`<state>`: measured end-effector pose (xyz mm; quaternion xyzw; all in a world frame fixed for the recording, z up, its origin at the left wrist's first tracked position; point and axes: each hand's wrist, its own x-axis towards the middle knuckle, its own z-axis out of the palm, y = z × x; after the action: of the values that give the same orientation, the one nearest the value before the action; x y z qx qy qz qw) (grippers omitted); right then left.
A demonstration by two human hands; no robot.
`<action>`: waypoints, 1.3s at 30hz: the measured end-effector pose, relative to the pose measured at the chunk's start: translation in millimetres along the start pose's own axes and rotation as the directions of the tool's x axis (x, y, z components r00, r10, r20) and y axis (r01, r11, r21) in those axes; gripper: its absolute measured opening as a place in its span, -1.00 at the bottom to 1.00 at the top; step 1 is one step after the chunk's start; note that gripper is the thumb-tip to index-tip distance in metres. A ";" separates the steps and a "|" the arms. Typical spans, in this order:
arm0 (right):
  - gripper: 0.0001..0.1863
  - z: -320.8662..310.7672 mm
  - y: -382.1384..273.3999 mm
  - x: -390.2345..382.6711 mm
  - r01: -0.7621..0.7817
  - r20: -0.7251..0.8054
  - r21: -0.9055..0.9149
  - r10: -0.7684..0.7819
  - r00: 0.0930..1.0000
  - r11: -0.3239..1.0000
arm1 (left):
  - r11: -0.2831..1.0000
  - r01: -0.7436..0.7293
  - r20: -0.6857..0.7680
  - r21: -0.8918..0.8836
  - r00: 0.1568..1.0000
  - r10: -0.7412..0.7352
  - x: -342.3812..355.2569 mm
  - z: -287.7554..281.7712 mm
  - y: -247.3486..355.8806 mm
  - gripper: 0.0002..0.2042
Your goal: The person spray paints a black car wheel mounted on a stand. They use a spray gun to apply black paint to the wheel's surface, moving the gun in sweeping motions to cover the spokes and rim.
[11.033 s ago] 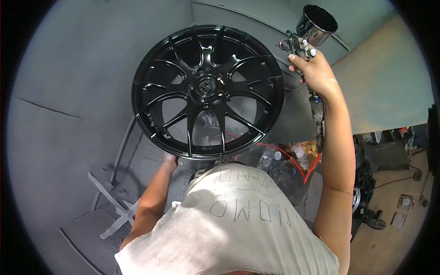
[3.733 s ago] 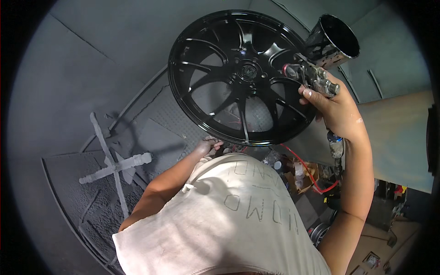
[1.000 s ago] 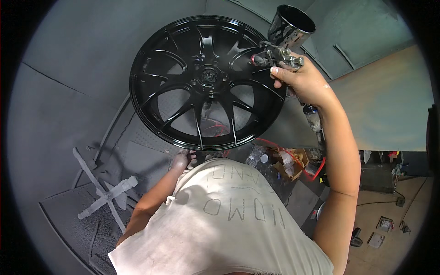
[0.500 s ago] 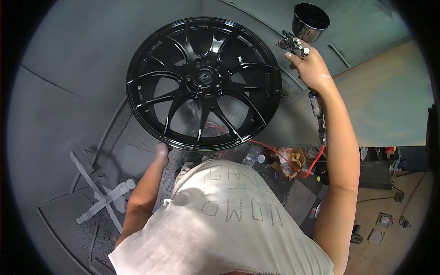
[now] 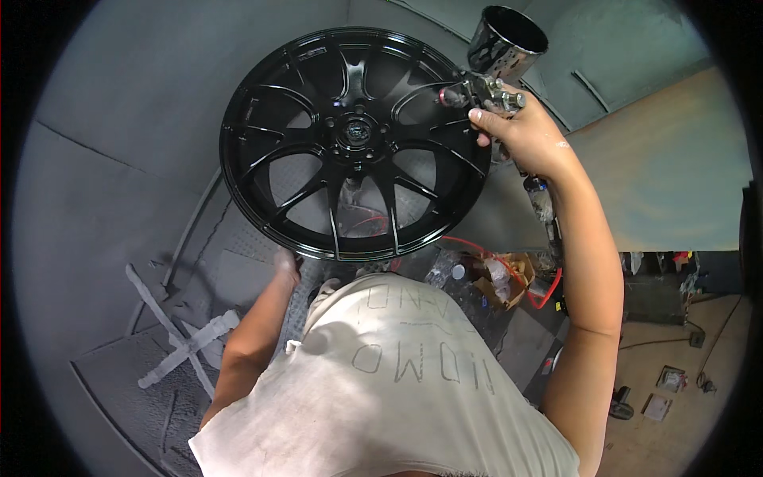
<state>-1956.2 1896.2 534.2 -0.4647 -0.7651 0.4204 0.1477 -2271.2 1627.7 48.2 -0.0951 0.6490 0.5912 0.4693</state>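
Note:
A glossy black alloy wheel [image 5: 358,133] with several split spokes faces up in front of me. My right hand [image 5: 531,131] is closed around a spray gun [image 5: 482,94] at the wheel's right rim. On top of the gun sits a dark, paint-streaked cup [image 5: 505,48], open at the top. The gun's nozzle points left, over the spokes. Below the wheel's lower left edge is my left hand [image 5: 287,264]; its fingers are mostly hidden, so what they touch cannot be made out.
A red hose [image 5: 548,296] loops down from the gun past a cardboard box [image 5: 509,278] of litter. At lower left stands a grey-coated cross-shaped stand [image 5: 187,347]. Grey walls rise behind the wheel, and a tan panel [image 5: 660,175] is at right.
My right hand has brought the spray gun left and slightly down, over the wheel's right rim. The wheel has turned about its centre. My left hand stays nearly in place.

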 end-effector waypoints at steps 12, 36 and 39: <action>-0.68 -15.2 41.3 30.8 0.097 -0.188 -0.187 -0.133 0.973 0.978 | 0.926 0.293 0.189 0.238 0.921 -0.340 -75.6 39.1 -13.2 -0.74; -0.82 6.1 10.4 -2.4 0.007 0.035 0.051 -0.008 0.999 0.999 | 0.994 0.086 0.021 -0.062 0.996 -0.084 -34.0 22.5 5.7 -0.79; -0.77 9.9 17.8 5.1 0.038 -0.080 -0.033 -0.041 0.996 0.999 | 0.986 0.165 0.127 -0.040 0.979 -0.158 -50.0 25.5 -5.7 -0.75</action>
<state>-1954.6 1899.2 513.6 -0.4683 -0.7742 0.3862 0.1793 -2227.6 1626.4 83.9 -0.1226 0.5936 0.5722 0.5524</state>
